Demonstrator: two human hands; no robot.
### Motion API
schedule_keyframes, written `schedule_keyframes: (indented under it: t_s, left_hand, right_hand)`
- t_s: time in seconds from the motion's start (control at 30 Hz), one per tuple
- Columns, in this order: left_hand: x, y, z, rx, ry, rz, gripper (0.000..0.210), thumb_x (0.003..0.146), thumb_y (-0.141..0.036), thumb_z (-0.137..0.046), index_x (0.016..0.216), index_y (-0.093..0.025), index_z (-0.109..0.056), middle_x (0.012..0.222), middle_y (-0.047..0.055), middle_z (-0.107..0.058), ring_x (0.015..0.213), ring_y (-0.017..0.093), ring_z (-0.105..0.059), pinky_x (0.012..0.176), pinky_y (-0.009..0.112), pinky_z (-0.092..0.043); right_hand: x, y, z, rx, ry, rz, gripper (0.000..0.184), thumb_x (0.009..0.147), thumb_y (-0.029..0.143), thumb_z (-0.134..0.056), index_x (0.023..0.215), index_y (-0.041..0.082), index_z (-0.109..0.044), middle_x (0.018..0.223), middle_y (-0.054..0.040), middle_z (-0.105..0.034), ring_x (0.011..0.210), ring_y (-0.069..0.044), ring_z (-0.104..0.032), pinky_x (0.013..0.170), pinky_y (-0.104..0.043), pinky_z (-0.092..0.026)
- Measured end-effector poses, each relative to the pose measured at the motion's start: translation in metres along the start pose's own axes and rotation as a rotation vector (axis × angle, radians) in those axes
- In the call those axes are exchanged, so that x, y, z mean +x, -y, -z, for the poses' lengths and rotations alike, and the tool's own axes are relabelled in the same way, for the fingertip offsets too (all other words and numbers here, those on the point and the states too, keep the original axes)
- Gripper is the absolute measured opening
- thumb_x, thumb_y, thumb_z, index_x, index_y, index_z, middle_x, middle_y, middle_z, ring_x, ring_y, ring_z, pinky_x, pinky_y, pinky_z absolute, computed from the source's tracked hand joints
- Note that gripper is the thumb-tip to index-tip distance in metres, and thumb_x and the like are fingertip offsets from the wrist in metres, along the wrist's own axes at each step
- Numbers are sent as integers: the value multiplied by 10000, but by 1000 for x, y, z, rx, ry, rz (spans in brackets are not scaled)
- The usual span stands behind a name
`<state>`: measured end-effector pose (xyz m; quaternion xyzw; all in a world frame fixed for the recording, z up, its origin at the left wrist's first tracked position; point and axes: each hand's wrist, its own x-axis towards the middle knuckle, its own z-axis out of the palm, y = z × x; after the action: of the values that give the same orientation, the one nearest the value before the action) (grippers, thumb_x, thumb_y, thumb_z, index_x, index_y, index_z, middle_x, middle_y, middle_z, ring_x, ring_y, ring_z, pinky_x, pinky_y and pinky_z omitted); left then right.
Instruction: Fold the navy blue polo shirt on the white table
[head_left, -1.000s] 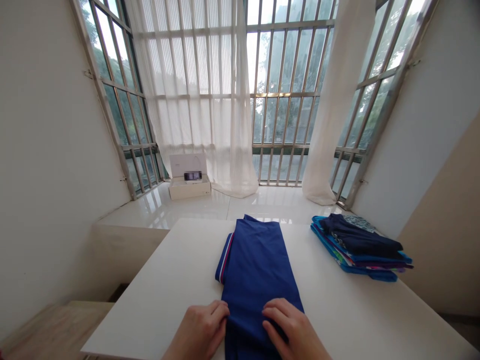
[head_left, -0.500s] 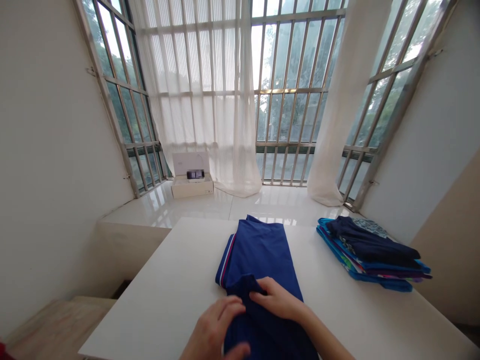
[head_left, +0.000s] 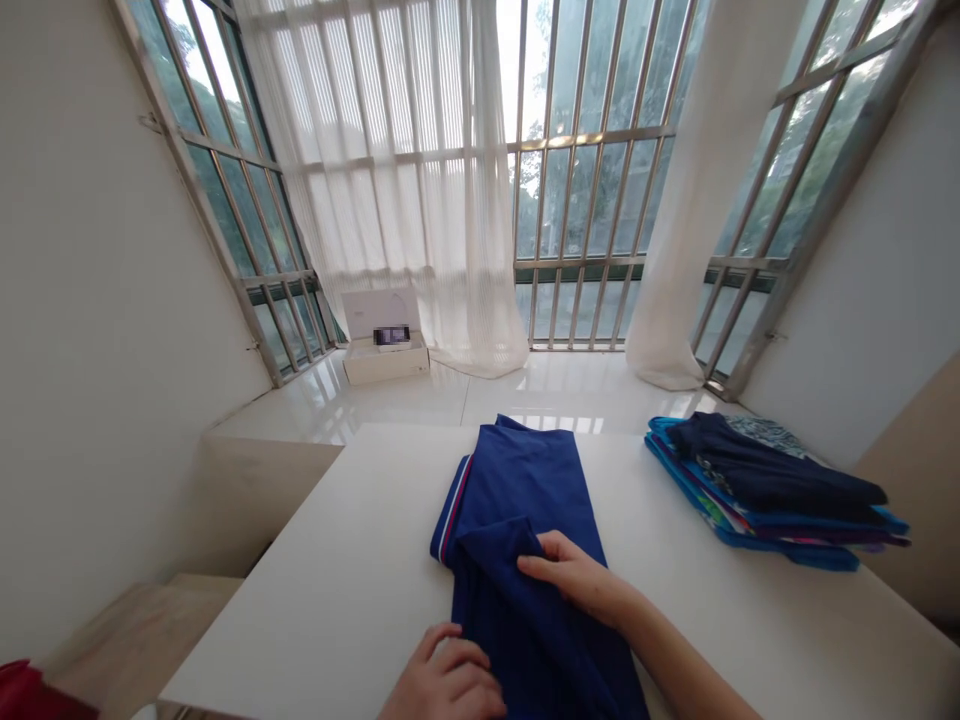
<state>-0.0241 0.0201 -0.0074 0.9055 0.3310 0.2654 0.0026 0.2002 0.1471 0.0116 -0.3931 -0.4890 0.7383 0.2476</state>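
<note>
A blue garment [head_left: 525,480], partly folded, lies lengthwise on the white table. A white and red stripe runs along a folded part at its left side; its exact kind is unclear. My right hand [head_left: 581,580] pinches a raised fold of the cloth between thumb and fingers, near the garment's middle. Lower down, my left hand [head_left: 448,678] rests at the garment's left edge, fingers bent and slightly apart, touching the cloth. The near end of the garment runs out of view at the bottom.
A stack of folded clothes [head_left: 772,490] in blue, navy and purple sits on the right of the white table [head_left: 330,580]. Beyond, a white box [head_left: 386,365] with its lid up stands on the tiled window ledge, below sheer curtains [head_left: 472,250] and barred windows.
My left hand has moved down toward me and away from the fold. My right hand still grips the cloth, its fold now lifted and opened wider. The view has tilted slightly downward.
</note>
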Motion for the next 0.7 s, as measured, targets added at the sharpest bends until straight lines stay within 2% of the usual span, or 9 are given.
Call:
schedule_keyframes:
  t_s: [0.03, 0.1, 0.17, 0.23, 0.43, 0.57, 0.63, 0.7]
  left_hand:
    - [11, -1, 11, -100, 42, 66, 68, 956, -259, -574, 976, -252, -639, 894, -49, -756, 838, 126, -688, 909, 263, -474]
    - [32, -2, 25, -257, 93, 310, 73, 928, -288, -607, 938, -231, -653, 883, -18, -736, 813, 138, -662, 803, 244, -470]
    - [46, 1, 29, -356, 116, 507, 120, 938, -291, -577, 904, -220, -667, 844, -11, -715, 773, 133, -637, 716, 225, -444]
    - [53, 7, 26, -387, 128, 618, 169, 945, -287, -546, 861, -210, -671, 776, -18, -690, 702, 123, -609, 646, 220, -407]
    - [54, 20, 4, -294, 125, 730, 97, 876, -259, -592, 830, -201, -655, 708, -24, -646, 636, 131, -568, 588, 238, -351]
    - [57, 19, 0, -239, 78, 760, 56, 833, -251, -626, 848, -197, -632, 844, 15, -644, 739, 162, -603, 657, 253, -419]
    - [53, 19, 0, -217, 33, 779, 72, 834, -241, -608, 892, -202, -626, 914, 33, -641, 794, 179, -619, 702, 271, -457]
    - [42, 20, 2, -187, 0, 806, 94, 840, -211, -565, 916, -203, -621, 923, 45, -646, 806, 192, -631, 722, 290, -490]
  right_hand:
    - [-1, 2, 0, -17, -11, 21, 477, 575, 550, -857, 838, 176, -723, 789, 12, -727, 734, -153, -636, 734, -278, -499]
    - [-2, 6, 2, -42, -37, 74, 455, 612, 560, -833, 827, 174, -726, 776, 13, -716, 710, -144, -618, 700, -268, -490]
    - [-4, 10, 5, -53, -48, 133, 442, 654, 566, -805, 820, 166, -716, 751, 12, -700, 663, -129, -592, 647, -255, -469]
    - [-5, 16, 8, -58, -64, 194, 438, 684, 567, -783, 803, 154, -698, 720, 11, -680, 619, -115, -561, 596, -244, -441]
    - [-13, 30, 8, -174, -105, 395, 385, 772, 534, -714, 801, 153, -672, 712, 11, -619, 651, -122, -520, 579, -245, -410]
    - [-16, 26, -4, -279, -80, 499, 300, 833, 469, -673, 848, 169, -662, 719, 26, -586, 662, -107, -496, 616, -239, -415]
    - [-17, 19, -12, -278, -4, 466, 326, 834, 447, -681, 1029, 187, -654, 759, 27, -611, 659, -103, -518, 617, -232, -432]
    - [-19, 9, -19, -290, 183, 357, 492, 811, 425, -716, 1236, 215, -586, 844, 10, -663, 679, -107, -573, 632, -231, -467]
